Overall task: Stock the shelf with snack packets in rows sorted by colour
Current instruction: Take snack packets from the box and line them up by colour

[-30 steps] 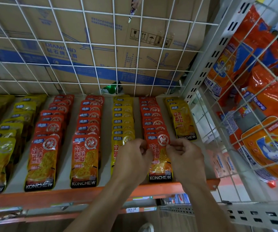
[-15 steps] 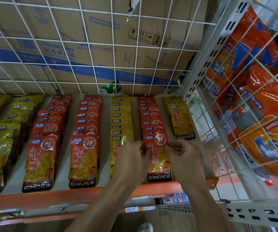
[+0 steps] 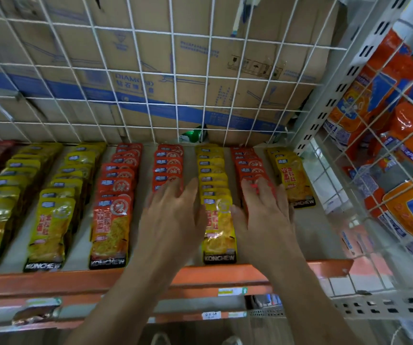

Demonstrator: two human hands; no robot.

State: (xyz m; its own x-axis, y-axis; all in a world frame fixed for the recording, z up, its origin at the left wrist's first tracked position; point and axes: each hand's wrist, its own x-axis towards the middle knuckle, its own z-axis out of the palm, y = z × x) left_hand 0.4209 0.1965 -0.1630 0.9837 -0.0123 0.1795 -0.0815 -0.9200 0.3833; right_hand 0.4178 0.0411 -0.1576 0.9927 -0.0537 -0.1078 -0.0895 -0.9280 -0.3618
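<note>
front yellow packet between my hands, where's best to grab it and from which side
Probably its black bottom band, from the front over the shelf lip. The packet lies flat with that end nearest you and uncovered; the left hand and right hand crowd its long sides, and its top overlaps the row behind.

One head-worn wide-angle camera gives the only view. It looks forward and down onto the shelf from just in front of its orange front edge, facing the grid and boxes at the back. It is near: the left hand and right hand sit mid-frame with forearms rising from the bottom edge. The packets run in rows away from the lens; straight lines bow towards the edges.
</note>
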